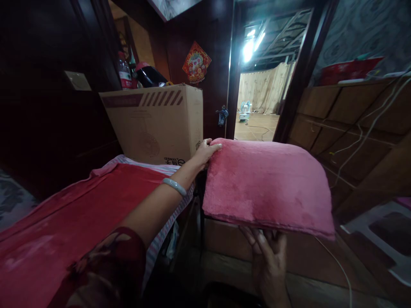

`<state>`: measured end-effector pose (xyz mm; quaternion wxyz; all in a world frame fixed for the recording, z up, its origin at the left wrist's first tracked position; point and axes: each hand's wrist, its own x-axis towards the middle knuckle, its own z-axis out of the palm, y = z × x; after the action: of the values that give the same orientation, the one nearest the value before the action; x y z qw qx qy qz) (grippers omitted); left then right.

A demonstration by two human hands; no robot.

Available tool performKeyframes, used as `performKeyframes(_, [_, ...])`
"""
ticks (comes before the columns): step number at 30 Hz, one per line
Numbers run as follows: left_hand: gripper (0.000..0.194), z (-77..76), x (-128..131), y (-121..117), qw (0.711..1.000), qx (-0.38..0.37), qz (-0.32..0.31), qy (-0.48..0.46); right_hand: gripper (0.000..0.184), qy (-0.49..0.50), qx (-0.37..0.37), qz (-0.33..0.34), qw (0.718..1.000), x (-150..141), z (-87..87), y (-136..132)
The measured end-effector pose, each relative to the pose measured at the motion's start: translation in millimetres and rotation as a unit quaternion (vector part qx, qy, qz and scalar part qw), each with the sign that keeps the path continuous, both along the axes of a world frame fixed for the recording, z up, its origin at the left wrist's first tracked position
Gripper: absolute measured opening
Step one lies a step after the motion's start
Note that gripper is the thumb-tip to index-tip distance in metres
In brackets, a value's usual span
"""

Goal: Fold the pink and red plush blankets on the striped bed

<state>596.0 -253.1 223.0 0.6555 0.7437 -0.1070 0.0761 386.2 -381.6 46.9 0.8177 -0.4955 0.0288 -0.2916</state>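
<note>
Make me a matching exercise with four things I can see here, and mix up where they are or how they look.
1. Pink fuzzy pad
2. Cardboard box
3. Bangle
4. Fan

A. On the floor of the next room
B. Around the left forearm
C. Left hand at a corner, right hand at its near edge
D. Brown, with slanted stripes printed on it

Pairs: 1-C, 2-D, 3-B, 4-A

Folded pink plush cloth [266, 184] spread nearly level, to the right of and nearer the camera than a brown printed cardboard box [154, 124].
The thick pile shows darker, brushed-looking patches, layered edges along the near side and a rounded far right corner; the left hand [207, 155] grips the corner nearest the box, the right hand [268, 256] reaches beneath the near edge.
</note>
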Motion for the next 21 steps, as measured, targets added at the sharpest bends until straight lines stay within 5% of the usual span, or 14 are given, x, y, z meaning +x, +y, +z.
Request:
performKeyframes(7, [0.067, -1.8, -16.3, 14.0, 1.0, 0.007, 0.009, 0.006, 0.042, 0.03, -0.032, 0.058, 0.997, -8.6, -32.5, 7.1])
performKeyframes(11, [0.061, -18.0, -29.5, 38.9, 0.996, 0.059, 0.064, -0.022, 0.038, 0.048, -0.071, 0.109, 0.99, -4.0, -40.2, 25.6])
performKeyframes(16, [0.043, -81.7, -88.8, 115.4, 0.967, 0.202, 0.142, -0.056, 0.041, 0.086, -0.13, 0.237, 0.959, 12.5, -56.4, 60.5])
performKeyframes(21, [0.032, -153.3, -232.0, 211.1, 0.889, 0.346, 0.299, 0.014, 0.044, 0.087, -0.196, 0.369, 0.904, 27.6, -72.8, 101.8])
